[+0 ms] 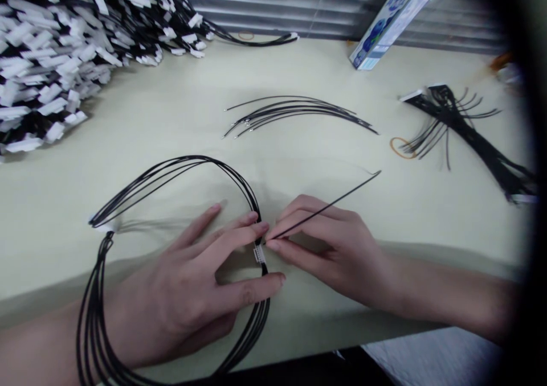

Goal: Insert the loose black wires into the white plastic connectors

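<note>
A looped black wire harness (192,159) curves around my left wrist, with a small white connector (259,254) on its right side and another white connector (105,224) at its left end. My left hand (188,286) grips the harness, its fingertips just above the right-hand connector and its thumb lying over the wires below. Between the thumb and fingers of my right hand (329,243), a single black wire (337,201) is pinched. One wire end is close beside the connector; the other sticks out up and to the right.
Loose black wires (299,108) lie in a bunch beyond my hands. A large heap of wires with white connectors (55,61) fills the back left. At right are bundled wires (465,130) and an orange rubber band (402,148). A blue-and-white carton (384,27) stands by the blinds (282,4).
</note>
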A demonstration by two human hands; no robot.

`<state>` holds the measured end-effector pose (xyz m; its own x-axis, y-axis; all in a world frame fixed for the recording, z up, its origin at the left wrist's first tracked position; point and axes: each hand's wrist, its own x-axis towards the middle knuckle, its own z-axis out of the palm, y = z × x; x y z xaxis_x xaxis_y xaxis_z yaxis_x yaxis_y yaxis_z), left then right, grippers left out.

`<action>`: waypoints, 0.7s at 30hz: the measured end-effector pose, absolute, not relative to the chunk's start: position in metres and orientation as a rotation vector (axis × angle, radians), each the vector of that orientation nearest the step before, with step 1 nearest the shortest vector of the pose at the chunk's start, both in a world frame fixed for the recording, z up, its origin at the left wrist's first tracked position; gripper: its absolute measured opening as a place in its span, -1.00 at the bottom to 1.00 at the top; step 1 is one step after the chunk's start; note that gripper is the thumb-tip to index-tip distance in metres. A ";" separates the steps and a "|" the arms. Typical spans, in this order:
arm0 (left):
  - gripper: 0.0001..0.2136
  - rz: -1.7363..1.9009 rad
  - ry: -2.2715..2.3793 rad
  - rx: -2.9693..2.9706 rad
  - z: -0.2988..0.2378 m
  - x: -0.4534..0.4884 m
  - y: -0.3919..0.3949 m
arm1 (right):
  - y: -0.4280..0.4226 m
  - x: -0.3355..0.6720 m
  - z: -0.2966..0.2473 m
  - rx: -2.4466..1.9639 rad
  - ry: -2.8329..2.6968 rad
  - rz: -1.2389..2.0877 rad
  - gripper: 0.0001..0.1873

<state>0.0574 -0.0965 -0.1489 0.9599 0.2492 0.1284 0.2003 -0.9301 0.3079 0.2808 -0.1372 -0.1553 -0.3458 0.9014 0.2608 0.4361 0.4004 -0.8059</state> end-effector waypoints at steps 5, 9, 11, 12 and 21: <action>-0.56 0.241 0.327 2.805 -0.149 0.058 -0.096 | -0.136 0.280 -0.157 -1.149 -1.966 0.816 -0.94; -0.53 0.202 0.321 2.805 -0.150 0.057 -0.096 | -0.136 0.280 -0.157 -1.162 -1.976 0.785 -0.95; -0.52 0.196 0.309 2.816 -0.150 0.056 -0.096 | -0.135 0.279 -0.157 -1.143 -2.001 0.751 -0.94; -0.53 0.200 0.311 2.819 -0.151 0.056 -0.096 | -0.135 0.279 -0.157 -1.126 -2.020 0.728 -0.93; -0.52 0.255 0.294 2.811 -0.151 0.056 -0.095 | -0.135 0.279 -0.161 -1.050 -2.236 0.629 -0.82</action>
<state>0.0558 -0.0951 -0.1515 0.9632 0.2277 0.1430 0.1740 -0.9333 0.3142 0.2789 -0.1349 -0.1607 -0.5191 0.7988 0.3040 0.5231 0.5782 -0.6261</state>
